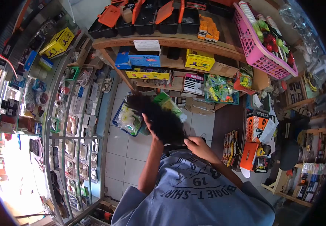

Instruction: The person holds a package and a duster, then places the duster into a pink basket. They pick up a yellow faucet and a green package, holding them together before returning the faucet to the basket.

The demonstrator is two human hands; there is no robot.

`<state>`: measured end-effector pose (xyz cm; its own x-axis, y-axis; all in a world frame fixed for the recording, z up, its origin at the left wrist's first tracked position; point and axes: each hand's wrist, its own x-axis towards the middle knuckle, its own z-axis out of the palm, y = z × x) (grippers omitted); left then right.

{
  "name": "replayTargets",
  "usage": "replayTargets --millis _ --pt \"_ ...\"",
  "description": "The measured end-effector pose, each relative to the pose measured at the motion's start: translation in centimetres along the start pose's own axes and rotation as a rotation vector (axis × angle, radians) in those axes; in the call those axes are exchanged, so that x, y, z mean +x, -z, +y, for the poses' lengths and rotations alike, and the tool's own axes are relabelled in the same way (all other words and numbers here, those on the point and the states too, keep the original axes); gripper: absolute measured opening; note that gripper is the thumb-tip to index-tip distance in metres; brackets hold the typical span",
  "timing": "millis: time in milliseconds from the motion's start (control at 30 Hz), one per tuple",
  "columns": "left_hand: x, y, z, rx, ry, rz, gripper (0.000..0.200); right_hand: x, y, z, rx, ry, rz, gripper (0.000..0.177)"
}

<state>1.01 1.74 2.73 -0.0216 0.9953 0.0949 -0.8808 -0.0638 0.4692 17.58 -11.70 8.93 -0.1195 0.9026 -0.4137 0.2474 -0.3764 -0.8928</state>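
A black, fluffy feather duster [166, 122] is held slantwise in front of my body, its far end toward the wooden shelf. My right hand [200, 148] is closed on its near end, at the right. Against the duster's left side lies my left hand [152, 132], gripping it from the edge; most of its fingers are hidden behind the black fluff. Beyond the duster, a blue basket with plastic-wrapped goods [128, 119] and a green packet [168, 103] are partly covered by it.
A wooden shelf [170, 42] ahead carries black bins, boxes and a pink basket [259, 56]. Glass display cases [76, 138] line the left side. Orange boxes [249, 155] stand at the right, near another shelf of goods. White floor tiles [119, 165] show below.
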Motion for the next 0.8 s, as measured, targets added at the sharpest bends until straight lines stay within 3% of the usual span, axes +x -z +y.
replayTargets --millis 67,100,167,367,500,600,700,733,800 --pt "-0.9 -1.7 -0.3 -0.276 0.342 0.155 0.047 1.1 -0.3 -1.0 -0.035 0.071 0.056 0.034" --pt "-0.6 -2.9 0.2 -0.276 0.353 0.148 0.047 1.5 -0.4 -0.7 0.031 0.019 0.039 0.034" --pt "0.3 -5.0 1.9 -0.273 0.23 0.162 0.055 0.7 -0.4 -1.6 0.014 0.017 0.037 0.034" --pt "4.1 1.9 7.4 -0.153 0.245 0.14 0.083 -2.1 0.9 4.0 -0.021 0.105 -0.013 0.031" --pt "4.7 0.6 8.3 -0.031 0.194 0.227 0.088 -3.6 1.5 3.7 0.135 0.025 0.116 0.033" --pt "5.0 0.8 7.8 -0.013 0.181 0.284 0.086 -3.2 1.6 2.7 0.026 0.072 0.013 0.034" --pt "5.7 5.6 8.0 0.228 0.072 0.103 0.083 -2.8 1.8 4.2 -0.014 0.101 0.035 0.034" --pt "5.7 2.9 8.2 0.224 0.072 0.099 0.083 -2.6 2.0 4.1 -0.018 0.104 0.039 0.034" --pt "5.1 -1.9 8.5 -0.069 0.156 0.232 0.079 -2.4 2.3 4.1 0.216 0.01 0.134 0.035"
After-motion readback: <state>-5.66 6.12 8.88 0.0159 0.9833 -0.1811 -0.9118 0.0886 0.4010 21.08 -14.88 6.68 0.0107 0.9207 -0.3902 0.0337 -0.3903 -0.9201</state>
